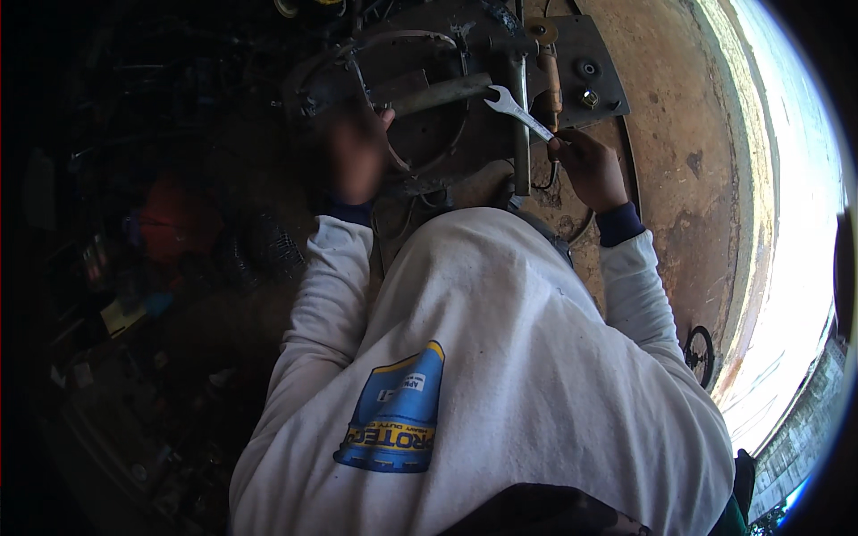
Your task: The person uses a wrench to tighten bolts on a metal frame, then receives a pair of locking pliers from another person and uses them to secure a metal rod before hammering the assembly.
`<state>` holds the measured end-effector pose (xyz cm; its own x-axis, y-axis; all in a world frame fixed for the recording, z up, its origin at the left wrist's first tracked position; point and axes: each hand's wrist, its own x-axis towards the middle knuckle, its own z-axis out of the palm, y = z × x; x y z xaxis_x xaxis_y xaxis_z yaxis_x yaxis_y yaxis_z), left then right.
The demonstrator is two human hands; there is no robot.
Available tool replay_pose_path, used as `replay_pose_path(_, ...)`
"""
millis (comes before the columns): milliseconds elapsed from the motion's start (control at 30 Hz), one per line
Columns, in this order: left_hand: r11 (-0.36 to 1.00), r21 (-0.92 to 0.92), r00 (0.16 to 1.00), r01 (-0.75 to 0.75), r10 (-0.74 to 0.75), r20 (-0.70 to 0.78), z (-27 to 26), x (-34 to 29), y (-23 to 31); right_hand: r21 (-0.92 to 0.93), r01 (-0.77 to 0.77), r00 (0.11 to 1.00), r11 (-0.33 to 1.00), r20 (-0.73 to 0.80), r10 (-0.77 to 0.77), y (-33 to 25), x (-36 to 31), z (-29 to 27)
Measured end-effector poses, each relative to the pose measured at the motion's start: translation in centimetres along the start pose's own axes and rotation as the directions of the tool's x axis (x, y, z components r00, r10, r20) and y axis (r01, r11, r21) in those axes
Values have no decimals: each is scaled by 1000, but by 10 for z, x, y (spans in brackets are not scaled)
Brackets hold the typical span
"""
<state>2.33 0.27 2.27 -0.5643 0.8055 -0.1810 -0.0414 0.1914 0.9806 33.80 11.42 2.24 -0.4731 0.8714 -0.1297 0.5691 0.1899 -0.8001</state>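
Note:
My right hand (590,168) is closed round the handle end of a silver open-end wrench (523,113). The wrench's open jaw points up and left, close to the end of a grey metal tube (442,94). At the tube's other end is my left hand (356,159); it is blurred, but a fingertip shows against the tube, and the hand appears to grip it. The tube lies across a dark round metal frame (413,165) with a curved inner rim. Whether the wrench touches the tube I cannot tell.
Right of the frame a metal bar (521,134) runs alongside a copper-coloured grinder (549,76) with a disc. Beyond them a metal plate (612,85) carries a black ring (587,68) and a small brass-coloured fitting (589,98). A red object (179,217) sits in the dark clutter at left.

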Motion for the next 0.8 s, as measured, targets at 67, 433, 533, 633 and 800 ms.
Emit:
replay_pose_path(67, 1000, 3, 998, -12, 12, -55, 3, 1, 0, 11, -22, 1000, 1000, -17, 22, 1, -1, -1)
replay_pose_path(433, 1000, 0, 999, 16, -16, 28, 0, 0, 1, -3, 25, 1000, 1000, -16, -25, 3, -4, -3)
replay_pose_path(533, 1000, -4, 995, 2, -2, -97, 7, -2, -2, 25, 9, 1000, 1000, -10, -9, 3, -1, 0)
replay_pose_path(633, 995, -98, 995, 21, -30, -90, 2, -1, -9, -22, -35, 999, 999, 5, 35, 2, -1, -2)
replay_pose_path(800, 948, -297, 993, 115, -118, 6, -11, -2, -8, -23, 4, 1000, 1000, 16, -3, 5, -3, -3)
